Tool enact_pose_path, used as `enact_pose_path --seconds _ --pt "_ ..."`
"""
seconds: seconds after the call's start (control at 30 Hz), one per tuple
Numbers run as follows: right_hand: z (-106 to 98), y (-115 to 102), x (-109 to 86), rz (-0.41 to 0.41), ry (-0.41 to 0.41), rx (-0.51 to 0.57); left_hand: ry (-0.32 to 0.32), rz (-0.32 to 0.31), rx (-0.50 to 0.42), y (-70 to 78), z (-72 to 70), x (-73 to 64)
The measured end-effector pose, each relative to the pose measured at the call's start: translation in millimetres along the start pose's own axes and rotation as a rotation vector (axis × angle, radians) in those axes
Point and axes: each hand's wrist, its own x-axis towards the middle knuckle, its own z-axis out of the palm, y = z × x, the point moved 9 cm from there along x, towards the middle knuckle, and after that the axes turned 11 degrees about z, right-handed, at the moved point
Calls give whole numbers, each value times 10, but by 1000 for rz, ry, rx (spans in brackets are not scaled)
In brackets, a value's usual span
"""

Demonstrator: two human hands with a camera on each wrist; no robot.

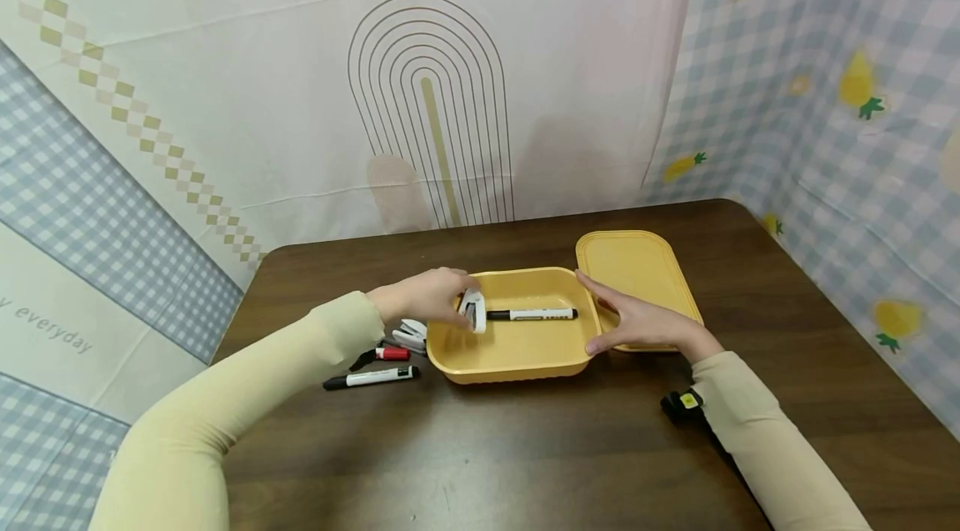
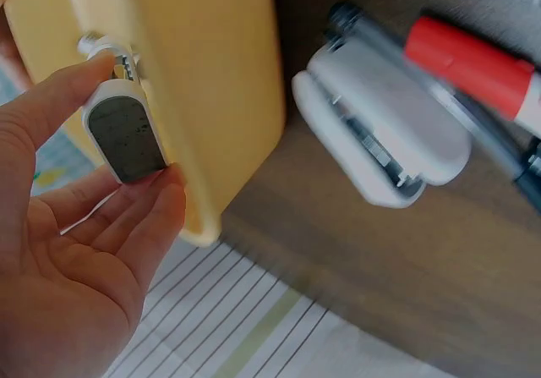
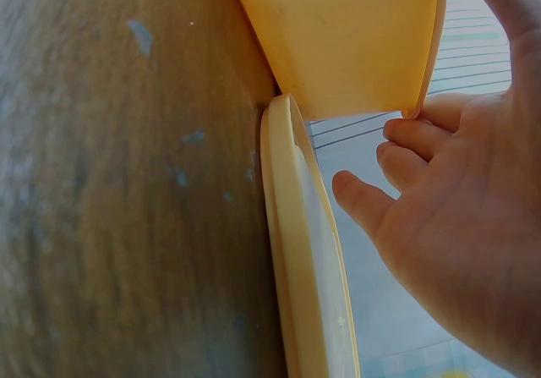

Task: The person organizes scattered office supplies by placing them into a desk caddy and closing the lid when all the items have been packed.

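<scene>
My left hand (image 1: pixel 429 296) pinches a small white stapler (image 1: pixel 473 311) between thumb and fingers over the left end of a yellow plastic box (image 1: pixel 525 360). In the left wrist view, the stapler's dark grey base (image 2: pixel 127 137) faces the camera. Inside the box lies a black-and-white marker (image 1: pixel 532 314). My right hand (image 1: pixel 645 323) is at the box's right end, thumb and fingers spread, fingertips right at the rim. A second white stapler (image 2: pixel 385 120) rests on the table just left of the box.
Left of the box lie a red-capped marker (image 1: pixel 392 354) and another black-and-white marker (image 1: pixel 371 378). A yellow lid (image 1: pixel 637 273) lies on the brown table (image 1: pixel 480 456) behind and right of the box. A patterned cloth (image 1: pixel 585 97) hangs behind the table.
</scene>
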Motion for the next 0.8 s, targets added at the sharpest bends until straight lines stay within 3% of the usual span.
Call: enact_pose_path --seconds 0.2,0.8 --pt "0 4 -2 1 0 -6 -37 -21 -4 -27 164 -3" --pt "-5 3 -6 -1 1 -2 -68 11 81 11 306 46"
